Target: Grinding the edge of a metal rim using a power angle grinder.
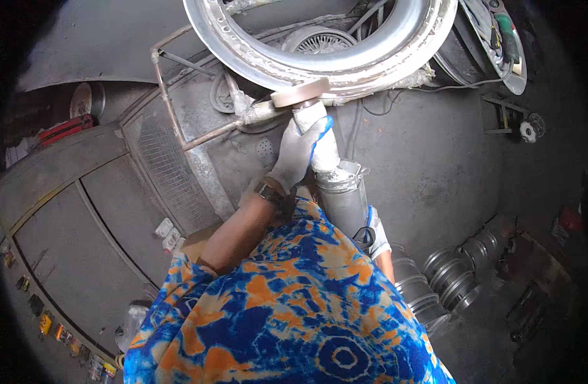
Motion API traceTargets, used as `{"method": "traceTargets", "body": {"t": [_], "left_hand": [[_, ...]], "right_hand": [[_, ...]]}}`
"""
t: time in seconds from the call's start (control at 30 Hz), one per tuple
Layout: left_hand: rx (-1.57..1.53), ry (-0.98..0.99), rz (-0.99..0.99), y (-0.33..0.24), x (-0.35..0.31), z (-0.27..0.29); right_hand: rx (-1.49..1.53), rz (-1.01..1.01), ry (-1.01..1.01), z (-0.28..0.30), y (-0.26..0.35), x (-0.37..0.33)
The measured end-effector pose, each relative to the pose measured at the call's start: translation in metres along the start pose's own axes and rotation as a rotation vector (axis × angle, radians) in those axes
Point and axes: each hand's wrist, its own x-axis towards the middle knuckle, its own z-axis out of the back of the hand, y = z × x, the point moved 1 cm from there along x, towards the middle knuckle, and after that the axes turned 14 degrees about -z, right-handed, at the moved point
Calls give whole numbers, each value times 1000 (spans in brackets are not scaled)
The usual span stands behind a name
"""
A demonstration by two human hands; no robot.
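Room right of the grinder (344, 203), above the floor (428, 153)
Wheel rim (371, 67) bars the way ahead; pipe frame (169, 96) left, metal rims (449, 275) lower right.

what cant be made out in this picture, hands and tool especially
All in the head view:
Right hand: fingers partly hidden by the power tool.
Right forearm: mostly hidden by the patterned shirt.
Metal rim: far side cut off by the top edge.
Disc: overlaps the rim here; contact can't be told.
Small items, lower left: too small to identify.
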Motion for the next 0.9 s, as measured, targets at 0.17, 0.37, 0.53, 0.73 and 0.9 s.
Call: {"method": "traceTargets", "body": {"t": [0.17, 0.37, 0.53, 0.73, 0.9], "left_hand": [[-93, 9, -38, -6, 6, 20], [4, 7, -23, 9, 12, 8], [-168, 120, 144, 36, 18, -31], [-116, 174, 204, 38, 20, -61], [-145, 92, 207, 32, 18, -40]], "right_hand": [[-12, 5, 66, -5, -2, 19], [116, -1, -7, -6, 36, -49], [62, 68, -15, 30, 2, -50], [251, -18, 107, 43, -23, -58], [190, 42, 55, 34, -29, -49]]}}
